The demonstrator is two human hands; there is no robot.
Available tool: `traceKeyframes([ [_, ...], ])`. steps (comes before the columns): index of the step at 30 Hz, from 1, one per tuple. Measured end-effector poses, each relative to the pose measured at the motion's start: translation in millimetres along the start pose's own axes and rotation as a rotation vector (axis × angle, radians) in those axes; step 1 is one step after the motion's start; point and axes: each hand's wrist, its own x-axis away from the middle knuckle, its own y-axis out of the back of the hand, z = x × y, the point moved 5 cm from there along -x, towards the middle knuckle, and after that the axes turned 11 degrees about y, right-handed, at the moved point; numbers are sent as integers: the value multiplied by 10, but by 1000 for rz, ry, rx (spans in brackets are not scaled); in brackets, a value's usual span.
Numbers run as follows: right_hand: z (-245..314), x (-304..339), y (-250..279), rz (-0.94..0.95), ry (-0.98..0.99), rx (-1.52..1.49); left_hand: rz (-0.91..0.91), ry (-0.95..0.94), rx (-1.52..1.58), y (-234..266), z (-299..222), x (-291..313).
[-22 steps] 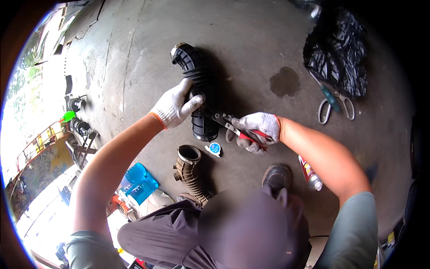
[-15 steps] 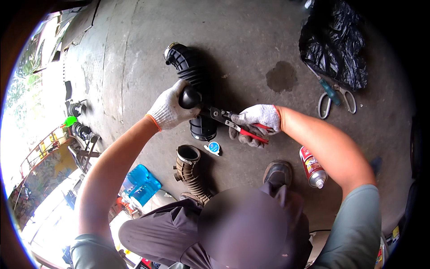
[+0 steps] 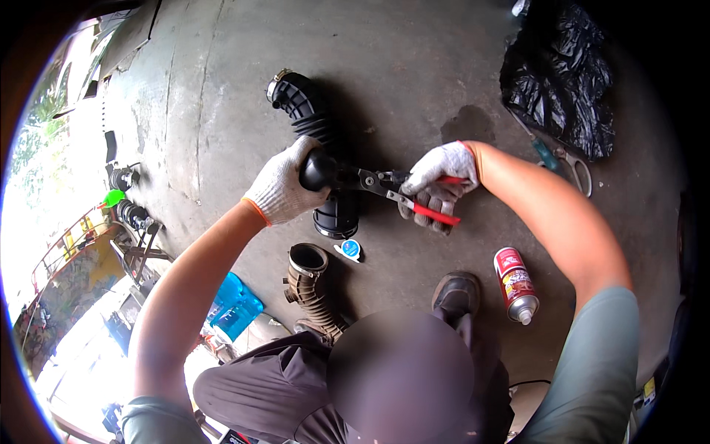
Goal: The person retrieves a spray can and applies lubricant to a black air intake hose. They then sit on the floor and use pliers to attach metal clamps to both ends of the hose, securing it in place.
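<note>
My left hand (image 3: 285, 186), in a white knit glove, is closed round a rounded black part (image 3: 318, 170) that looks like rubber. My right hand (image 3: 447, 172), in a soiled glove, grips red-handled pliers (image 3: 372, 180). The pliers' jaws meet the narrow end of the black part; their exact bite is hard to make out. Below both hands, a black ribbed hose (image 3: 302, 111) with a clamp at its far end lies on the floor, partly covered by the left hand and pliers. A brown, dirty ribbed hose (image 3: 307, 285) stands nearer, its open mouth up.
A small blue-and-white round item (image 3: 350, 249) lies by the hoses. To the right are a red spray can (image 3: 515, 285), a black plastic bag (image 3: 558, 81), scissors (image 3: 580, 172) and a teal-handled tool (image 3: 546, 155). A blue container (image 3: 235, 309) sits left of my knee.
My right hand and the pliers have shifted right, and the black part has moved slightly right with them. More of the black part now shows beyond my left hand.
</note>
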Motion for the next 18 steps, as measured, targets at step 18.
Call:
traceKeyframes([
  [18,496,161,-915,-603,22,1286,-113,189,149,-22,100,196],
])
